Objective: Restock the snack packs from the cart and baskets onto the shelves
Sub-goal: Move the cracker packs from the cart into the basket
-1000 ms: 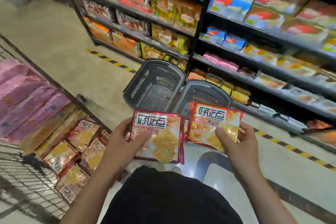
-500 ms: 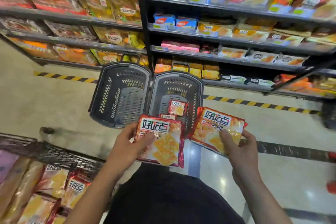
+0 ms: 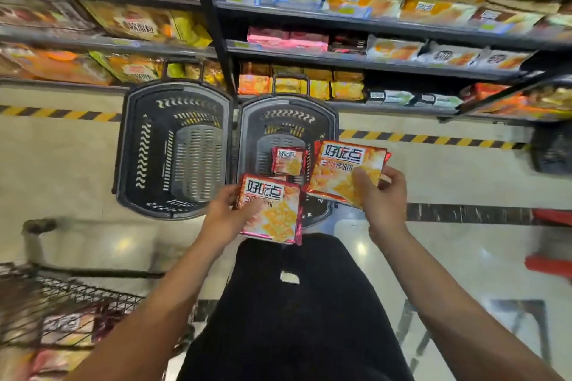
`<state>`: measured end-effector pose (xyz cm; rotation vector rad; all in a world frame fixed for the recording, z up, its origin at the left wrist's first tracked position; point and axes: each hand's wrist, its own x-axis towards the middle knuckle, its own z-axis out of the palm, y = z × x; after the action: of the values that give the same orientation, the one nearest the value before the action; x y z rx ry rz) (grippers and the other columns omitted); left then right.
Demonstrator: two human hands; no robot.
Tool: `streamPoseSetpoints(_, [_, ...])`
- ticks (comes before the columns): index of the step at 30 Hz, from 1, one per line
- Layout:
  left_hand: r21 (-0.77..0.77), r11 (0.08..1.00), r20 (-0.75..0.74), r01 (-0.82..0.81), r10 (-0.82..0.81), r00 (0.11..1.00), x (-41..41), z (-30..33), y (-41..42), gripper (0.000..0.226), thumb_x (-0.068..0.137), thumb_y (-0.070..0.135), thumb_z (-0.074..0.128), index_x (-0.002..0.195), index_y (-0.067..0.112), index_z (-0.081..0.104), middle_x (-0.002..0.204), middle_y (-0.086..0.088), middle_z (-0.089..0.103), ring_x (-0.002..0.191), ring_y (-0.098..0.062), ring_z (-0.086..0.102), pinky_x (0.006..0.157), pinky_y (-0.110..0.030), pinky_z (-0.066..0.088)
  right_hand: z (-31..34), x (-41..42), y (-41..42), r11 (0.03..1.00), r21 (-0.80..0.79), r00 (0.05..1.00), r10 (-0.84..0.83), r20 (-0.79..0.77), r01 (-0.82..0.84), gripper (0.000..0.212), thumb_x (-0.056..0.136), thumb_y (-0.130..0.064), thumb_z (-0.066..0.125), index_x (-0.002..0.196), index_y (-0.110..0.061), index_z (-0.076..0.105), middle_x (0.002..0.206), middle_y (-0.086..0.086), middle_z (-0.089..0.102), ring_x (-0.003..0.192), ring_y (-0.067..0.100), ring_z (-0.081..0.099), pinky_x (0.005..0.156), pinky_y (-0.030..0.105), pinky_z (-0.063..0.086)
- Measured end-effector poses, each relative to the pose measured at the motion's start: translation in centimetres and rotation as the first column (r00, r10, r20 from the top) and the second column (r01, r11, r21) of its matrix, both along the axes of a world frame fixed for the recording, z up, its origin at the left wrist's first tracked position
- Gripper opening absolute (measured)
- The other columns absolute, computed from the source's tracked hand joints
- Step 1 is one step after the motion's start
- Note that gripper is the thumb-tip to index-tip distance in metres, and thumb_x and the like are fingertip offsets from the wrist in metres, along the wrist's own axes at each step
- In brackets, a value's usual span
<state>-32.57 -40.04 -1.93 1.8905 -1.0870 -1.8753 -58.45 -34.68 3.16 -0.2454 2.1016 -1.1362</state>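
Shop aisle, shelves across upper frame. Left hand grips one snack pack, right hand another, at centre frame above the baskets; each should go flat, label outward.

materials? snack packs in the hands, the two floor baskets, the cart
Snack packs: glossy film, likely foil-lined plastic; glare, crimped edges.
Baskets: dark moulded plastic, matte; slotted walls.
Cart: thin wire mesh, probably metal; blurred, so finish is unclear.
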Motion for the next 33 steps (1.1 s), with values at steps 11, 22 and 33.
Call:
streamPoseSetpoints(11, [0.137, 0.984, 0.295, -0.113, 0.068, 0.953, -6.5, -16.9, -3.3, 0.045, 0.080, 0.028, 0.088, 0.111, 0.016, 0.058, 0.088, 0.003, 0.075, 0.064, -0.009, 0.071, 0.058, -0.023, 0.056, -18.1, -3.0, -8.8, 0.855, 0.357, 0.869, 0.459, -0.185, -0.376, 0.038, 0.096, -0.032, 0.070, 0.124, -0.016, 0.049, 0.120, 0.005, 0.069, 0.108, 0.029, 0.067, 0.087, 0.033, 0.048])
streamPoseSetpoints(22, [0.248, 0.961, 0.508, -0.120, -0.024, 0.861, -9.2, -40.3, -5.2, 0.053, 0.076, 0.037, 0.089, 0.117, 0.018, 0.061, 0.100, 0.000, 0.075, 0.089, -0.023, 0.074, 0.087, -0.045, 0.062, -42.4, -4.2, -14.1, 0.811, 0.347, 0.863, 0.505, -0.010, -0.470, 0.034, 0.096, -0.023, 0.069, 0.117, -0.012, 0.044, 0.099, -0.007, 0.059, 0.090, 0.015, 0.059, 0.076, 0.030, 0.044])
streamPoseSetpoints(33, [0.248, 0.961, 0.498, -0.123, -0.017, 0.867, -9.9, -52.2, -5.2, 0.025, 0.094, 0.023, 0.074, 0.116, 0.022, 0.061, 0.109, 0.001, 0.071, 0.091, -0.020, 0.069, 0.067, -0.027, 0.057, -57.4, -4.6, -15.3, 0.800, 0.435, 0.902, 0.426, 0.072, -0.413, 0.036, 0.099, -0.025, 0.063, 0.129, -0.012, 0.047, 0.107, 0.001, 0.058, 0.094, 0.020, 0.054, 0.073, 0.019, 0.033])
